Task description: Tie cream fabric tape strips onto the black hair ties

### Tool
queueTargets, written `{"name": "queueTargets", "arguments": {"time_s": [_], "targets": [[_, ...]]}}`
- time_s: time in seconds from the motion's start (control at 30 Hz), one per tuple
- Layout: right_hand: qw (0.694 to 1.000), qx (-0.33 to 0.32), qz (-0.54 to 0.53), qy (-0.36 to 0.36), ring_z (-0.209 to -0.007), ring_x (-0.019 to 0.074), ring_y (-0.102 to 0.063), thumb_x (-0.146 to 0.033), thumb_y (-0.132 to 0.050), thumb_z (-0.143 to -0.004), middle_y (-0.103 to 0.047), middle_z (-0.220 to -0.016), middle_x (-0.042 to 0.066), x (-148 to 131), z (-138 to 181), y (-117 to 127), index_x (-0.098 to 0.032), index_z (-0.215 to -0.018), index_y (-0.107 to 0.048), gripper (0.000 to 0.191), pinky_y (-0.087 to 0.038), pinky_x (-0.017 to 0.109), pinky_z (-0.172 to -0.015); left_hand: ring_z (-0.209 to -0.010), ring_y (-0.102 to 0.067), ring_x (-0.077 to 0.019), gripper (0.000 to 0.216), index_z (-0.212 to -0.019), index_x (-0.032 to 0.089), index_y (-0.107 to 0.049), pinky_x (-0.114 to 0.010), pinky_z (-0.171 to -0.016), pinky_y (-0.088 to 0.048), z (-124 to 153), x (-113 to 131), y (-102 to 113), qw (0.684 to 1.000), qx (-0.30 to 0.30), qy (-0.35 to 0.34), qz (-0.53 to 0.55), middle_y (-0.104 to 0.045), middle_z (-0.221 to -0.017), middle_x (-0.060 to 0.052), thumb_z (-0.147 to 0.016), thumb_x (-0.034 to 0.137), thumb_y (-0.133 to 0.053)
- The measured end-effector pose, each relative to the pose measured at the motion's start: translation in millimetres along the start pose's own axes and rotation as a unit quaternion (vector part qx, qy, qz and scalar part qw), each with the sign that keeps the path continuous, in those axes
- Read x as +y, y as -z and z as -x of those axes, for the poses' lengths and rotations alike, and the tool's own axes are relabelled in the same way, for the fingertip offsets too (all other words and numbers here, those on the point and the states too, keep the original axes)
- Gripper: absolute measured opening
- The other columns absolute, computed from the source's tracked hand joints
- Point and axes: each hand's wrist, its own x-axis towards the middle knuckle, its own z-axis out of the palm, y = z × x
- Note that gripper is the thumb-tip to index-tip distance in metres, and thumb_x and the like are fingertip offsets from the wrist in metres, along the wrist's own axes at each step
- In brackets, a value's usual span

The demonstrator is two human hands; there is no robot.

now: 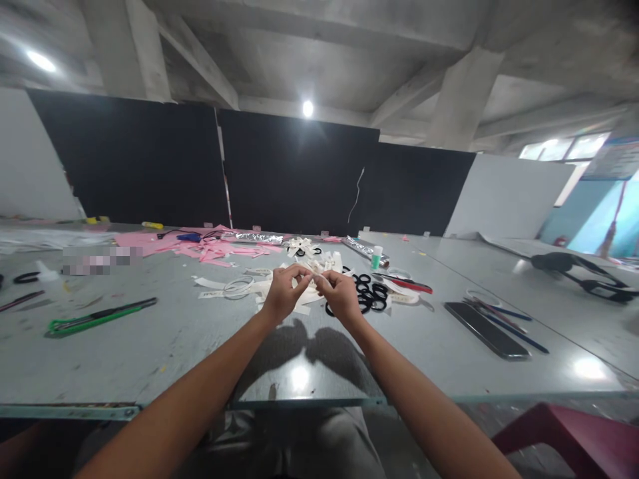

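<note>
My left hand and my right hand meet above the middle of the table, thumbs and fingertips pinched together. Something small and pale seems to be between the fingertips, too small to make out. Just behind and below my hands lies a heap of cream fabric strips, partly hidden by them. A cluster of black hair ties sits right beside my right hand. Left of my left hand, a pale ring rests on the strips. A cream bow-like piece lies beyond my fingers.
Right of the hands are a red-handled tool, a green-labelled bottle, a phone and blue sticks. A green cutter knife lies left. Pink scraps lie at the back, before a black partition.
</note>
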Motion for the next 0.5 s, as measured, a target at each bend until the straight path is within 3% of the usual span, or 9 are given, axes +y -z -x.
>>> {"name": "queueTargets", "arguments": {"time_s": [0.37, 0.5], "targets": [[0.999, 0.007, 0.041, 0.012, -0.049, 0.0105, -0.039, -0.036, -0.052, -0.075, -0.051, -0.051, -0.003, 7.3, -0.9, -0.3, -0.017, -0.057, -0.053, 0.026, -0.028, 0.022, -0.048, -0.069, -0.055, -0.0142, 0.022, -0.073, 0.018, -0.063, -0.026, -0.069, -0.041, -1.8, -3.4, -4.2, 0.998, -0.002, 0.021, 0.059, -0.065, -0.075, 0.000, -0.084, 0.034, -0.052], [0.999, -0.001, 0.038, 0.008, -0.049, 0.0106, -0.039, -0.036, -0.051, -0.075, -0.050, -0.050, -0.003, 6.5, -1.6, 0.7, -0.018, -0.057, -0.052, 0.027, -0.028, 0.022, -0.048, -0.069, -0.056, -0.0144, 0.022, -0.075, 0.018, -0.063, -0.028, -0.074, -0.040, -0.4, -1.8, -3.8, 0.999, 0.001, 0.021, 0.040, -0.066, -0.078, 0.000, -0.084, 0.034, -0.052]]}}
